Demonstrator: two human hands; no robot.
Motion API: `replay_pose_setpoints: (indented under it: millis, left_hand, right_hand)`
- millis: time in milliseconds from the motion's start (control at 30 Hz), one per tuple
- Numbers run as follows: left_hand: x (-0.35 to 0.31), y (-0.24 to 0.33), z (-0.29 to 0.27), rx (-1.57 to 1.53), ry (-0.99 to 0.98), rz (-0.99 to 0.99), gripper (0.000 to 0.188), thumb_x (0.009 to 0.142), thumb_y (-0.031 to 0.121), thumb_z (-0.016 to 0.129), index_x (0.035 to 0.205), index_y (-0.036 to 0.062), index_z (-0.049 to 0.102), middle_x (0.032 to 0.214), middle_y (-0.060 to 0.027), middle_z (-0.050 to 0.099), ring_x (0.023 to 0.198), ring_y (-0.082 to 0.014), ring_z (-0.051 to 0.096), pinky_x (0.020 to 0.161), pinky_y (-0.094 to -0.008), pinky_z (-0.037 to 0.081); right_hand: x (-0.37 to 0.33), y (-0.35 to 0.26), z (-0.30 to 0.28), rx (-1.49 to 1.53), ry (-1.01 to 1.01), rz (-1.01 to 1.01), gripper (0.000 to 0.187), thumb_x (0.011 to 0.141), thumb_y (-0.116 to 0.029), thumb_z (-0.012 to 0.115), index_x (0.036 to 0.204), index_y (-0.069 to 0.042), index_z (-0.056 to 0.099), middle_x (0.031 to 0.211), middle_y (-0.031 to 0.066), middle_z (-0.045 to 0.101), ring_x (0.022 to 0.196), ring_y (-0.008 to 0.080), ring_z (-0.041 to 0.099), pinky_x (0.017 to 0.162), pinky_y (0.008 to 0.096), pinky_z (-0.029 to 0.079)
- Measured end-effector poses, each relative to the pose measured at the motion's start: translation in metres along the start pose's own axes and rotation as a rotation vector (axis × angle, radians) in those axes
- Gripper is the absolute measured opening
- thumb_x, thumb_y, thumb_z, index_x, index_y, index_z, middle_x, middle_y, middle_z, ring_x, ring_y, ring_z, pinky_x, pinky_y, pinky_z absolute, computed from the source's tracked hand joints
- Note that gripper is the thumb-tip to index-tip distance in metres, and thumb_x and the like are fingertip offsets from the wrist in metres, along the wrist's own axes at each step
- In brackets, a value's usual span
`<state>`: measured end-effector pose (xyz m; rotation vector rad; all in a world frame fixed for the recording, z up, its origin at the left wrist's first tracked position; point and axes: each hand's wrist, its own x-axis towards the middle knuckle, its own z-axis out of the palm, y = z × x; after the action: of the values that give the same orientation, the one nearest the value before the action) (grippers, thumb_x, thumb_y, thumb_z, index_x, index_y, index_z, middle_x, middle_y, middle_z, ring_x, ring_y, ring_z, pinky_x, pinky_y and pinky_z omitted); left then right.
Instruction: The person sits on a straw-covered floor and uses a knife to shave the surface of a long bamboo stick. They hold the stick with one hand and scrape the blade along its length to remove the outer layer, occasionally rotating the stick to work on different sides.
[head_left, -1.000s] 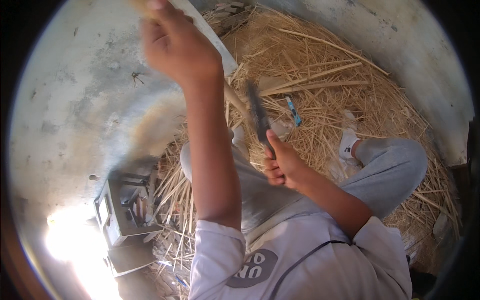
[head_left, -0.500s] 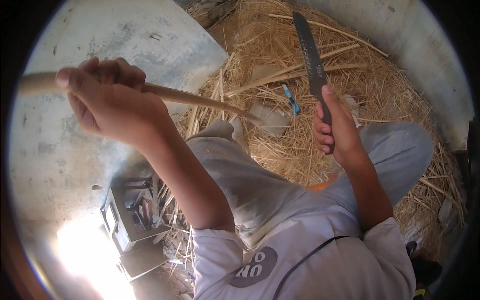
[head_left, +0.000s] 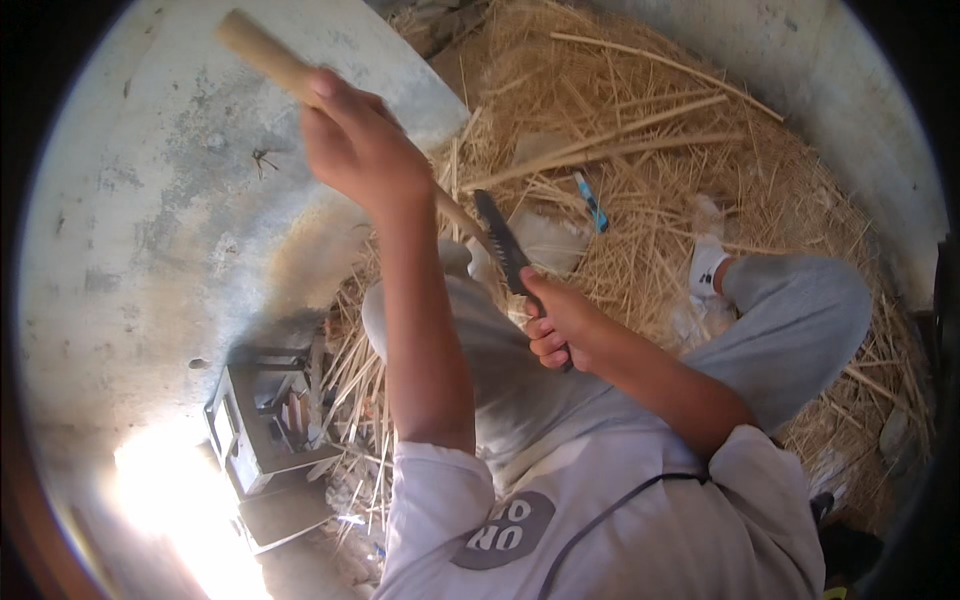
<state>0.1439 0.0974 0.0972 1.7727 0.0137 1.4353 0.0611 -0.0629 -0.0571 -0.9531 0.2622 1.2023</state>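
My left hand is closed around a long, pale tan stick, raised at the upper left. One thick end points up and away past my thumb; the lower part slants down toward my lap. My right hand grips the handle of a dark-bladed knife in front of my crossed legs. Its blade points up and to the left, close by the lower part of the stick. Whether blade and stick touch, I cannot tell.
Pale strips and shavings cover the floor, with longer split strips on top. A blue box cutter lies near a flat pale stone. An open-sided box stands at lower left. Walls rise at both sides.
My left hand has swung right and up, turning the stick steeper, with its thick end now visible. The knife has come down and left, from upright at the right to beside the stick.
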Motion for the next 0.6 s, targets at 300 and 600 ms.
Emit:
replay_pose_setpoints:
  millis: [300, 600]
  left_hand:
    - [-0.008, 0.014, -0.003, -0.369, -0.209, -0.147, 0.040, 0.106, 0.041, 0.047, 0.082, 0.0086, 0.048, 0.061, -0.0020, 0.048, 0.047, -0.0069, 0.038, 0.041, -0.0227, 0.029]
    - [0.040, 0.091, -0.069, -0.187, 0.263, 0.022, 0.035, 0.105, 0.027, 0.047, 0.074, 0.0105, 0.045, 0.067, -0.0017, 0.044, 0.054, -0.0110, 0.037, 0.049, -0.0257, 0.030]
  right_hand:
    - [-0.060, -0.065, -0.066, 0.092, 0.421, -0.622, 0.051, 0.098, -0.062, 0.049, 0.078, -0.016, 0.042, 0.053, -0.0063, 0.033, 0.037, 0.0037, 0.030, 0.031, 0.0231, 0.026]
    - [-0.061, -0.055, -0.074, 0.051, 0.344, -0.571, 0.053, 0.098, -0.060, 0.051, 0.076, -0.013, 0.042, 0.054, -0.0047, 0.035, 0.037, 0.0057, 0.033, 0.032, 0.0243, 0.029]
